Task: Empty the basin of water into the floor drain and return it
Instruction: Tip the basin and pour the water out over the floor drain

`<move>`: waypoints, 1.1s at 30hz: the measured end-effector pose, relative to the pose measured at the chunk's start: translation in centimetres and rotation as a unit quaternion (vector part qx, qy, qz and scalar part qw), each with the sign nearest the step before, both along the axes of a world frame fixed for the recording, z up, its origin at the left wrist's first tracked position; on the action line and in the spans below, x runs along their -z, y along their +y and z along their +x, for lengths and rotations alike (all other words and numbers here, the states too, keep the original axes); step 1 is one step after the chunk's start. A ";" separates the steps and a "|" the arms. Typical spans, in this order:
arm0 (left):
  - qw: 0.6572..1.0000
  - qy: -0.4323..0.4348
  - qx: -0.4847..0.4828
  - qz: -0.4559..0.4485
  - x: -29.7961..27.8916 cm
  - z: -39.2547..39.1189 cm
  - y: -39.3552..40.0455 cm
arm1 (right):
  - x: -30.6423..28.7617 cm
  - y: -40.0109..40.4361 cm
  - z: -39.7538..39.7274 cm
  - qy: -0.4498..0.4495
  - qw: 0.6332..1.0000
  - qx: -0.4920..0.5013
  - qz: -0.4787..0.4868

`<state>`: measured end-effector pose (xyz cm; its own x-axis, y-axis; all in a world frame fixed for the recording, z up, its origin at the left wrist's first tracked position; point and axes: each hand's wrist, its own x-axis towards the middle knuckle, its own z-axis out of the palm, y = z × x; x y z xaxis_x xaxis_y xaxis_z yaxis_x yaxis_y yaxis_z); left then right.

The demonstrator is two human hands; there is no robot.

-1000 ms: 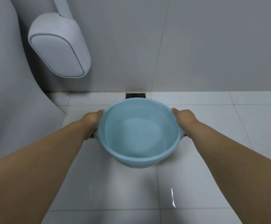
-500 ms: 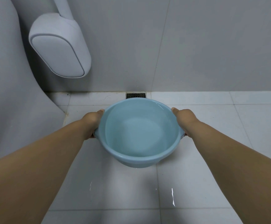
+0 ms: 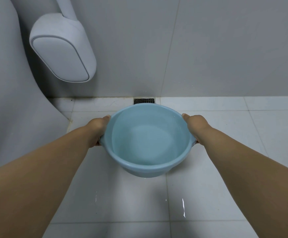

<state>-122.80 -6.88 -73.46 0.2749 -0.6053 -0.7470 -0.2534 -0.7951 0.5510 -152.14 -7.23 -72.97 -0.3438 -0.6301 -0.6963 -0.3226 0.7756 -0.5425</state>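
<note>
Unmarked basin (image 3: 148,166), both hands

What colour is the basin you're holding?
Light blue basin, inside and out, clearest in the head view.

A pale grey, rounded plastic holder (image 3: 62,48) hangs tilted on the grey wall (image 3: 208,48) at upper left, a tube running up from its top and out of view. To the far left a large curved grey surface (image 3: 7,93) bulges into view — what it belongs to cannot be told. Below, white floor tiles (image 3: 260,121) meet the wall along a stained grout line (image 3: 102,97) — small wet streaks (image 3: 183,207) glint on the near tiles.
</note>
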 end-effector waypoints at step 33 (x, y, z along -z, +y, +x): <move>1.000 0.004 0.001 -0.002 0.4 0.2 -0.3 | 0.0 -0.1 -0.1 0.007 1.000 0.002 0.003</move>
